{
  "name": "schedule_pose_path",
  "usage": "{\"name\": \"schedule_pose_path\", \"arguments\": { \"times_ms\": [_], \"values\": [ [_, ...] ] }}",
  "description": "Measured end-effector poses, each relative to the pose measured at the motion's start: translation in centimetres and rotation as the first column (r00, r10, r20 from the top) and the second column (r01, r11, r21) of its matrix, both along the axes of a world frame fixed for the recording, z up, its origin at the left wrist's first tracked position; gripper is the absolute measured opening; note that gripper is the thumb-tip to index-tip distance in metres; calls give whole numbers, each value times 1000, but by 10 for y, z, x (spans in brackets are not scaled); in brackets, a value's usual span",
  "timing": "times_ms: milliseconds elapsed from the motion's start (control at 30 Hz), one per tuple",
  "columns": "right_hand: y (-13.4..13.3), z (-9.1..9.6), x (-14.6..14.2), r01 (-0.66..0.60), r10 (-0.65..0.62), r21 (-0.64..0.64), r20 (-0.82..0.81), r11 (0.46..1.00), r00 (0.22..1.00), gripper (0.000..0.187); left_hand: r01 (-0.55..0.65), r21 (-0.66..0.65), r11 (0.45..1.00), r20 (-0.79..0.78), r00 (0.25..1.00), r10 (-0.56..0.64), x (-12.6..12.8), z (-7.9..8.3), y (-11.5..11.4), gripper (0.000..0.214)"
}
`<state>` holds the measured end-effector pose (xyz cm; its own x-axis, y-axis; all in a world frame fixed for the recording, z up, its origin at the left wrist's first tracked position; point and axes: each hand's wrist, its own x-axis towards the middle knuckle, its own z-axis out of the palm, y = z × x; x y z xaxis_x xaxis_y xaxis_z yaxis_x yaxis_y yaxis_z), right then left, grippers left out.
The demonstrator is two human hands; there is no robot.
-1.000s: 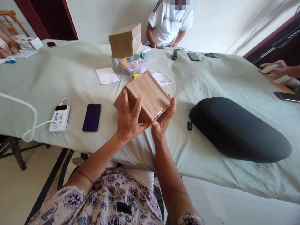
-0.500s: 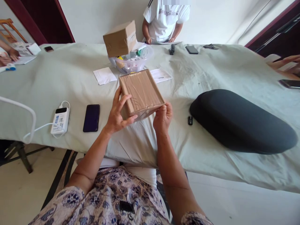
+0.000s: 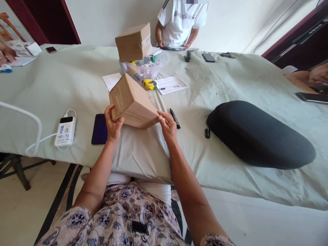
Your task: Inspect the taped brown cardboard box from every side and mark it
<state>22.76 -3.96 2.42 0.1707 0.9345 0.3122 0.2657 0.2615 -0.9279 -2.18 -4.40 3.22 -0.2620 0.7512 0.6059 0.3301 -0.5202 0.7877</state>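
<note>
A brown cardboard box (image 3: pixel 139 111) is held tilted over the table between my two hands. My left hand (image 3: pixel 113 123) grips its left corner, thumb on the near side. With thumb and fingers my right hand (image 3: pixel 167 126) pinches the box's right end. A black marker pen (image 3: pixel 175 118) lies on the cloth just beyond my right hand, and its small black cap (image 3: pixel 207 133) lies apart, farther right. Behind the box rest a yellow tape measure (image 3: pixel 149 84) and a white paper (image 3: pixel 171 84). A dark phone (image 3: pixel 99 130) lies partly behind my left hand.
At the back, a clear plastic basin (image 3: pixel 151 71) of mixed items has another cardboard box (image 3: pixel 133 42) on it. A large black padded seat-like object (image 3: pixel 261 135) is on the right. A white power bank (image 3: pixel 65 131) with cable lies left. Other people sit around the table.
The box has turned and tipped to the left, showing other faces. My left hand shifted left with it. The marker and tape measure, hidden before, now show.
</note>
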Motion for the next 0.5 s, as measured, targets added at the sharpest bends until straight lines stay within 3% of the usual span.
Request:
{"name": "schedule_pose_path", "arguments": {
  "times_ms": [133, 233, 367, 500],
  "values": [
    [2, -4, 5, 17, -18, -20, -53, 1000, 998, 58, 101, -159, 982, 101, 991, -85, 5, -12, -1, 93],
    [0, -4, 8, 83, -75, 59, -132, 995, 988, 51, 200, -293, 935, 238, 962, -131, 11, -13, -4, 87],
    [1, -4, 10, 169, -139, 93, -264, 981, 954, 53, 406, -289, 867, 548, 813, -198, 18, -13, -7, 77],
    [8, -9, 9, 115, -72, 102, -355, 988, 932, 66, 495, -199, 846, 724, 656, -214, 20, -13, -7, 69]
  ]
}}
